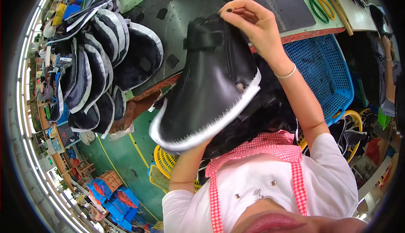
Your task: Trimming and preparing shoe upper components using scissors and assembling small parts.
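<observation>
A black shoe upper with a strap across its top and a white, zigzag-stitched fuzzy border is held up in front of me, its rounded end toward my body. My right hand pinches thumb and forefinger together at its top edge, and a small dark bit shows between the fingertips. From below, my left forearm runs behind the upper, which hides that hand and its fingers. A small round pale spot sits near the upper's right side; I cannot make out what it is.
White-edged dark uppers hang stacked off the left of the black-topped table. Black scraps lie on the tabletop. Green-and-yellow-handled scissors lie at the far right. A blue basket stands right of my lap, yellow baskets below.
</observation>
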Tool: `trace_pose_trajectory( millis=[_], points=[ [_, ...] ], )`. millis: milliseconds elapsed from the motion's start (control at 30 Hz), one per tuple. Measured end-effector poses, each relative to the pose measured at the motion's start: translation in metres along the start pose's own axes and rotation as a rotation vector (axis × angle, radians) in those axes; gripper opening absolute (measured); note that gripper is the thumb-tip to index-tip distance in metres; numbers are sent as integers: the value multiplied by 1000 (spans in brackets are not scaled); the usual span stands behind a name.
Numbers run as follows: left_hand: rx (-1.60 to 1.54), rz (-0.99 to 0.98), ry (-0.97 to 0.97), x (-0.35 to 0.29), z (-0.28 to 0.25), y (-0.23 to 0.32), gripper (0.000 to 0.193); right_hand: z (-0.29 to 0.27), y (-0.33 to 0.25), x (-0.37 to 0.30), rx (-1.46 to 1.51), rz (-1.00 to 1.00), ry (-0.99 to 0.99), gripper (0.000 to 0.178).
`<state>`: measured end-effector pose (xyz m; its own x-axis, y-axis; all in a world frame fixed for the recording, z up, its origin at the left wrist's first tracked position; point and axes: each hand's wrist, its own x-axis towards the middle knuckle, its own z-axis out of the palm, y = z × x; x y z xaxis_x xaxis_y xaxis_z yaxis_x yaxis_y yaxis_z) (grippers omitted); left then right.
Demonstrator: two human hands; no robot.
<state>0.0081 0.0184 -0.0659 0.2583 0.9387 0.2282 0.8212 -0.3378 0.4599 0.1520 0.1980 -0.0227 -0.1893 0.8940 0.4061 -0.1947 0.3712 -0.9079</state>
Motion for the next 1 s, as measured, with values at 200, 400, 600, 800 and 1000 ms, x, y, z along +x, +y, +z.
trace_pose_trajectory(
  millis=[200,400,600,800,1000],
  points=[
    [-280,-89,205,11,-44,3,39,15,-39,-28,-48,-180,-97,34],
    [-208,-138,115,8,-71,12,74,6,-72,-28,-469,-166,-144,56],
    [-273,-209,33,16,-76,19,72,-1,-70,-28,-515,-230,-167,33],
    [-1092,-123,152,38,-69,31,71,-11,-64,-28,-350,-227,-31,22],
    [-1200,-348,407,75,-77,17,43,-16,-45,-29,171,-9,263,19]
  ],
)
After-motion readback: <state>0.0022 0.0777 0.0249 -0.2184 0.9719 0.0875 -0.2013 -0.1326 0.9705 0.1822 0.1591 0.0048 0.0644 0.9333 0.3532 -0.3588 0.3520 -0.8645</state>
